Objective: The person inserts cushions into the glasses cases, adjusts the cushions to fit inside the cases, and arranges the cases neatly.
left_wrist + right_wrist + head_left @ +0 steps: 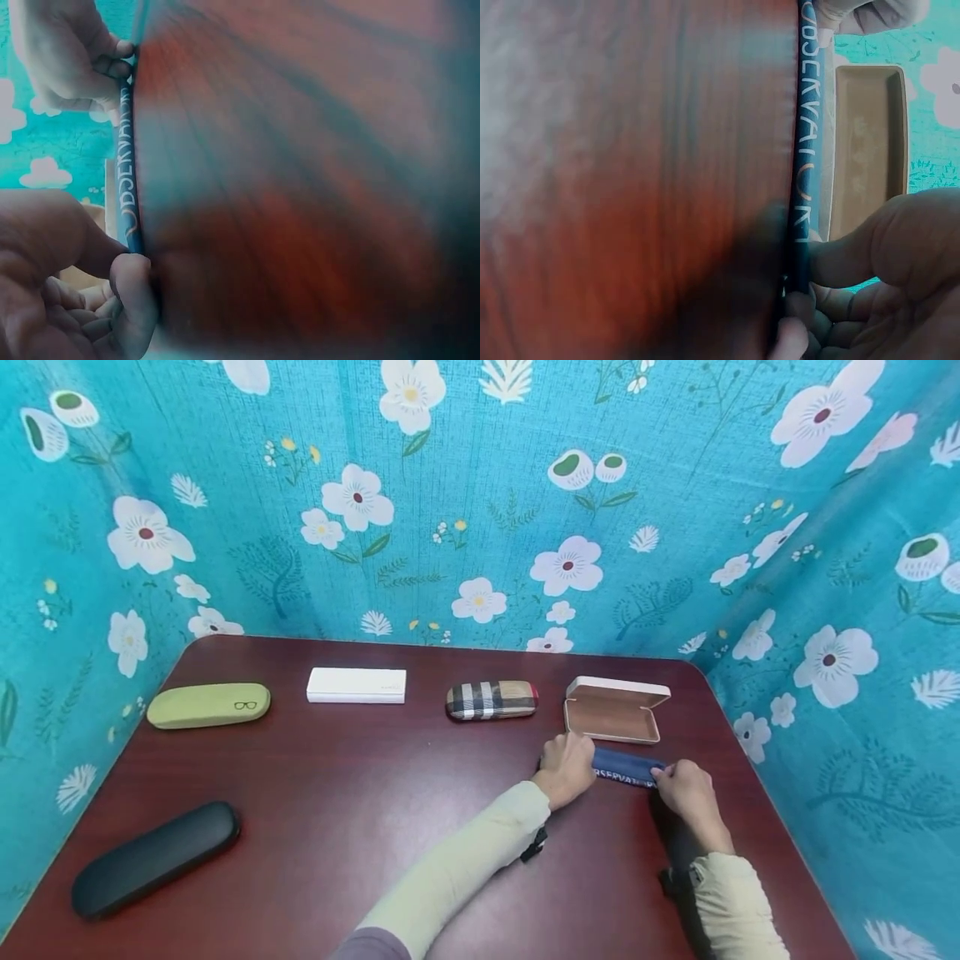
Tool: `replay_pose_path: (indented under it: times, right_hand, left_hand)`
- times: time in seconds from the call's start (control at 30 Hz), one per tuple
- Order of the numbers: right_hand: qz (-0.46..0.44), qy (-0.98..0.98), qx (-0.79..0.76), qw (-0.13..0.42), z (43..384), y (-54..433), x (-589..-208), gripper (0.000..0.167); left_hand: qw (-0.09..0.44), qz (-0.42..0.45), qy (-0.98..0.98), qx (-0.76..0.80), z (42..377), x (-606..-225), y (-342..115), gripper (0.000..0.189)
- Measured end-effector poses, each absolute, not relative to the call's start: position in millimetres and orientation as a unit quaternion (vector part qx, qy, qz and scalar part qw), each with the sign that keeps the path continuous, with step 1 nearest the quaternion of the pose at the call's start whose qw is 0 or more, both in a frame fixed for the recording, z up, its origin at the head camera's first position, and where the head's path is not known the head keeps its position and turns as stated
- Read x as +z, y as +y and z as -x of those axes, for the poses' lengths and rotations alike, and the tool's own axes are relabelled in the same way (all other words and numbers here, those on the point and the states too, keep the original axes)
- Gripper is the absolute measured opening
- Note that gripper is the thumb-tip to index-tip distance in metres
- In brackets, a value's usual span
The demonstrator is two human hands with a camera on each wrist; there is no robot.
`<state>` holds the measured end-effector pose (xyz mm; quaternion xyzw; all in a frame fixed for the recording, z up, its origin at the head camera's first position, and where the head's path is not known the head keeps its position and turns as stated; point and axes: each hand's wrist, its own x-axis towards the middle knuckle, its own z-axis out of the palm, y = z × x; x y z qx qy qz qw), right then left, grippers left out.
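Observation:
Both hands pinch a dark blue folded cloth (pixel 624 766) with white lettering, one at each end. My left hand (pixel 566 768) grips its left end between thumb and fingers. At the right end, my right hand (pixel 688 793) holds it between thumb and fingertips. Seen edge-on in the right wrist view, the cloth (pixel 807 135) is a narrow band, close over the dark red table. Just behind it, an open white glasses case (pixel 615 720) with a brown lining has its lid raised at the back.
A plaid glasses case (pixel 491 701) lies left of the open one. Farther left are a white case (pixel 356 686) and a green case (pixel 206 706) with a glasses print. A black case (pixel 157 860) sits at the front left. Flowered blue curtain (pixel 480 527) borders the table.

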<state>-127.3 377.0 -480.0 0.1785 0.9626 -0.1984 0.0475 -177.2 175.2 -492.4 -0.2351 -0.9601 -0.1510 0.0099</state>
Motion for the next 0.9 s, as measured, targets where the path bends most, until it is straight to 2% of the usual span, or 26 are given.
replay_pose_path:
  times: [0.3, 0.6, 0.9]
  right_hand:
    - [-0.163, 0.963, -0.216, -0.005, 121.7, 378.0, -473.1, 0.031]
    - [-0.176, 0.956, -0.232, -0.033, 126.4, 375.4, -454.5, 0.029]
    - [-0.165, 0.955, -0.24, -0.052, 135.9, 368.7, -446.5, 0.028]
  left_hand:
    - [0.002, 0.231, -0.953, -0.198, 179.1, -488.6, 165.2, 0.037]
    - [0.01, 0.211, -0.951, -0.227, 185.8, -477.3, 160.8, 0.031]
    - [0.023, 0.204, -0.953, -0.223, 192.8, -470.3, 154.7, 0.037]
